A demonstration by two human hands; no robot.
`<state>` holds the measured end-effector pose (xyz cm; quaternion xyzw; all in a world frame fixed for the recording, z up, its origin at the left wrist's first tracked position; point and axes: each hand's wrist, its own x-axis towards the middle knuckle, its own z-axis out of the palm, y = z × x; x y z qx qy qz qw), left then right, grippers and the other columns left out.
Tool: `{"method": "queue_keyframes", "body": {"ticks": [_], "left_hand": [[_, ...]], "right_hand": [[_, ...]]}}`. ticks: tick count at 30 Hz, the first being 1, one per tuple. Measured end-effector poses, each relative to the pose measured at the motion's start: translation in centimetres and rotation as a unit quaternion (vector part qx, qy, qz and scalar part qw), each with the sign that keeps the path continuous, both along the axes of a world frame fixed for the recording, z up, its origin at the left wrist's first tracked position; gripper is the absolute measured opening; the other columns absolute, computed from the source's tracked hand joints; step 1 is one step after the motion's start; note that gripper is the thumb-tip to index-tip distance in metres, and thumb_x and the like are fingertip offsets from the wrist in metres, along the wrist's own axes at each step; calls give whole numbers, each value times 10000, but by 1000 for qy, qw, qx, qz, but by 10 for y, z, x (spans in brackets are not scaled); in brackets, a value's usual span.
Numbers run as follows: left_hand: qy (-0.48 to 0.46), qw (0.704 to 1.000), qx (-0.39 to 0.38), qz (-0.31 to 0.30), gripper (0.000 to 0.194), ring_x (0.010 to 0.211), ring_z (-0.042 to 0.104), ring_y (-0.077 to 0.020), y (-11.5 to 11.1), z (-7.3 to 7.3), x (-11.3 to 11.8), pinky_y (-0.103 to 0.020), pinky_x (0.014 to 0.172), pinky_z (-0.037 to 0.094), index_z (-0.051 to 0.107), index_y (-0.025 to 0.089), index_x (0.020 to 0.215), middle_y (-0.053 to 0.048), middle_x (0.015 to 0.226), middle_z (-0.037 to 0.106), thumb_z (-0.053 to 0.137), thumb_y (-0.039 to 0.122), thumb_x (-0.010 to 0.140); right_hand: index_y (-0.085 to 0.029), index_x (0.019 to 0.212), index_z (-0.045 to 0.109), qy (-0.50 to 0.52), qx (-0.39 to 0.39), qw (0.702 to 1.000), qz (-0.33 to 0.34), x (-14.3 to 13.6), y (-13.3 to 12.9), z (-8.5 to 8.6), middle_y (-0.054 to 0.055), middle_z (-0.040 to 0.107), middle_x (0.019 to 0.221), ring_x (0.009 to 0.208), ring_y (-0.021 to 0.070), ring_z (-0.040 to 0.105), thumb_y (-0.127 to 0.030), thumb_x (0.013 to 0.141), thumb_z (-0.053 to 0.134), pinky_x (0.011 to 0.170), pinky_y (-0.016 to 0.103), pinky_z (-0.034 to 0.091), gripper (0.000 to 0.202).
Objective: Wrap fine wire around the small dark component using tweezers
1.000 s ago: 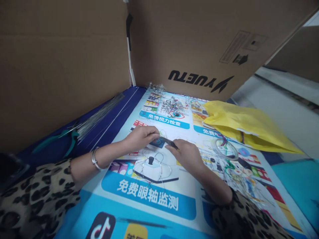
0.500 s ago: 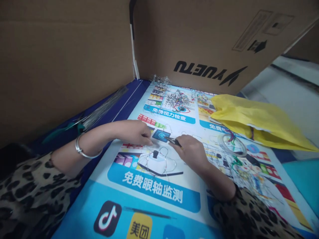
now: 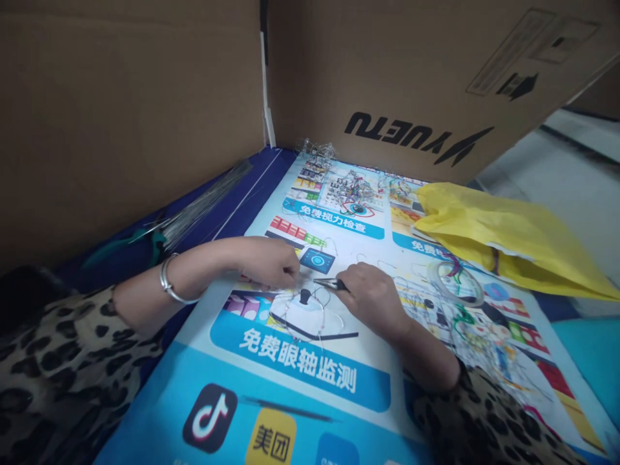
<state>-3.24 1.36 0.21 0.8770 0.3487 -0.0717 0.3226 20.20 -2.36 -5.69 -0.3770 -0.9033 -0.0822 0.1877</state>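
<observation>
Thin-nosed pliers (image 3: pixel 330 283) are gripped in my right hand (image 3: pixel 372 298), their jaws pointing left toward my left fingertips. My left hand (image 3: pixel 271 263) is closed in a pinch at the other side of a small gap. Bent wire (image 3: pixel 323 310) curves in loops just below both hands and appears to run up to my left fingers, though the pinched end is hidden. Whether the plier jaws bite on the wire is too fine to tell. The printed poster sheet (image 3: pixel 310 403) lies under both hands.
Straight wires (image 3: pixel 208 205) and green-handled pliers (image 3: pixel 121 248) lie at left. Tangled wire pieces (image 3: pixel 356 187) sit farther back. A tape roll (image 3: pixel 477 294) and a yellow bag (image 3: pixel 513 236) are at right. Cardboard walls (image 3: pixel 145 110) stand behind.
The plier tips have come down and left, closer to my left fingers. My left fingers have curled in more. The whole view has shifted slightly.
</observation>
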Motion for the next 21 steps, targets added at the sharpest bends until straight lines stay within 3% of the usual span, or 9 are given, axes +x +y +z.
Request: {"method": "queue_keyframes", "body": {"ticks": [3, 21], "left_hand": [[8, 999, -24, -36, 273, 433, 393, -83, 1, -2, -1, -205, 445, 255, 523, 155, 555, 17, 477, 504, 432, 304, 766], [-19, 998, -61, -29, 164, 443, 391, -81, 1, 2, 0, -201, 437, 258, 548, 154, 601, 30, 503, 507, 439, 204, 713]], "right_hand": [[-170, 708, 608, -7, -3, 1000, 13, -1, -1, 0, 28, 574, 653, 670, 147, 482, -272, 824, 494, 649, 262, 330, 191], [-180, 667, 565, -63, 37, 997, 39, -3, -3, 4, 23, 534, 649, 666, 153, 419, -205, 771, 510, 636, 288, 277, 120]]}}
